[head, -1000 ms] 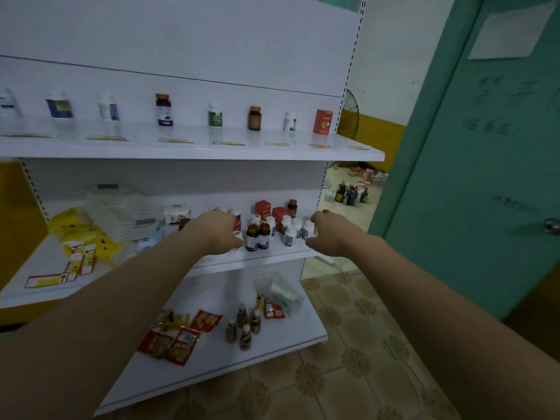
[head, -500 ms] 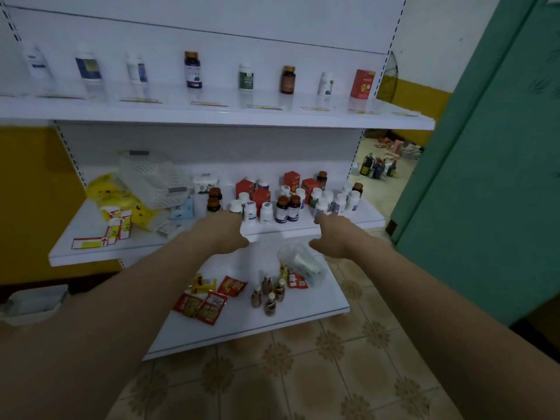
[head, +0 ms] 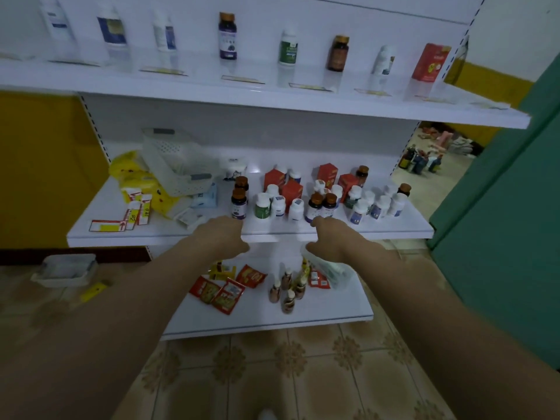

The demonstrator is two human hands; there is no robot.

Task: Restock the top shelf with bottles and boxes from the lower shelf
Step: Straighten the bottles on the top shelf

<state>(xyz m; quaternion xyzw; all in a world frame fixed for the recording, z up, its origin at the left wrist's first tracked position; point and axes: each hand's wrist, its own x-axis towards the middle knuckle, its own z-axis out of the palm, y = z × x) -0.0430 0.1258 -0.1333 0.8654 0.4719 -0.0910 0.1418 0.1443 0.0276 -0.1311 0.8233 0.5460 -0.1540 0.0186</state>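
Note:
The top shelf carries a spaced row of single items, among them a purple-label bottle, a green-label bottle, a brown bottle and a red box. On the shelf below stands a crowd of white bottles, dark brown-capped bottles and red boxes. My left hand and my right hand hover at that shelf's front edge, fingers loosely curled, holding nothing. My right index fingertip is just short of the dark bottles.
A white plastic basket, yellow bags and loose price tags fill the lower shelf's left part. The bottom shelf holds red sachets, small bottles and a clear bag. A green door stands at right.
Both hands have drawn back from among the bottles to the shelf's front edge, with nothing in them. The view has tilted down and pulled back.

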